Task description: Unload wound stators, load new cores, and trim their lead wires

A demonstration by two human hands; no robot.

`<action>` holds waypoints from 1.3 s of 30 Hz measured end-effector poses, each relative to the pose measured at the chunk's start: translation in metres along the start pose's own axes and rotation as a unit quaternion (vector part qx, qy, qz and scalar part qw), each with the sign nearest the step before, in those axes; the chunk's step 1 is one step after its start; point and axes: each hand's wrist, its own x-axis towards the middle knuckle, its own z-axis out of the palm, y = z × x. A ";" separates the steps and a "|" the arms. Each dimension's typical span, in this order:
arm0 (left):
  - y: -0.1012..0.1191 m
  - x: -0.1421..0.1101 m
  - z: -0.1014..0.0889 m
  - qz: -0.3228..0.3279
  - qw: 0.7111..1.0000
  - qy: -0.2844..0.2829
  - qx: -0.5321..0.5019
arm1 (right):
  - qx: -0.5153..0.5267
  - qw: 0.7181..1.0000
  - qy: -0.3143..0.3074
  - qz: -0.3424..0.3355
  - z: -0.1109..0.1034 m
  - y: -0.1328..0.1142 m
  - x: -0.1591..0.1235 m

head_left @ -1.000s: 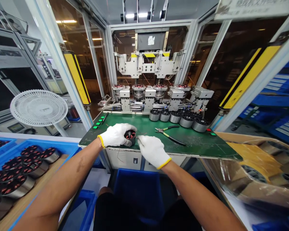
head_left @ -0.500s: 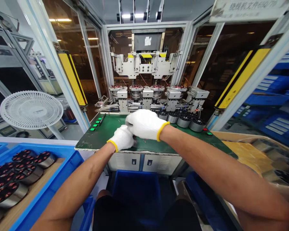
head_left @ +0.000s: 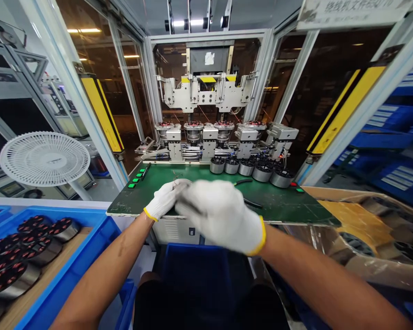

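Observation:
My left hand [head_left: 163,199], in a white knit glove with a yellow cuff, is closed at the near side of the green worktop around a stator [head_left: 183,182]. Only a grey edge of the stator shows, with thin wire ends standing up beside it. My right hand [head_left: 223,213], gloved the same way, is in front of the stator and smeared by motion; its fingertips overlap the stator, and I cannot make out its grip. Beyond the right hand lie the black curved handles [head_left: 253,203] of a hand tool, its head hidden by the glove.
Several stators [head_left: 261,172] stand in a row at the worktop's [head_left: 199,172] back right. Behind them is a winding machine [head_left: 209,137] holding wound stators. A blue bin [head_left: 99,229] of wound stators is at left, a carton [head_left: 326,201] at right, a white fan [head_left: 44,158] far left.
My right hand has moved toward me and slightly right, away from the worktop's middle, uncovering the tool handles and more stators. My left hand has shifted slightly left.

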 end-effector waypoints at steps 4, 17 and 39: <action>-0.013 0.001 0.005 0.039 0.994 -0.012 -0.101 | -0.061 0.983 -0.158 0.069 0.046 -0.013 -0.042; -0.013 -0.001 0.001 0.025 0.987 -0.026 -0.154 | -0.065 0.997 -0.029 0.005 0.077 0.007 -0.052; -0.001 -0.003 0.010 0.043 0.991 0.001 -0.127 | 0.122 0.973 -0.091 0.173 0.097 -0.002 -0.032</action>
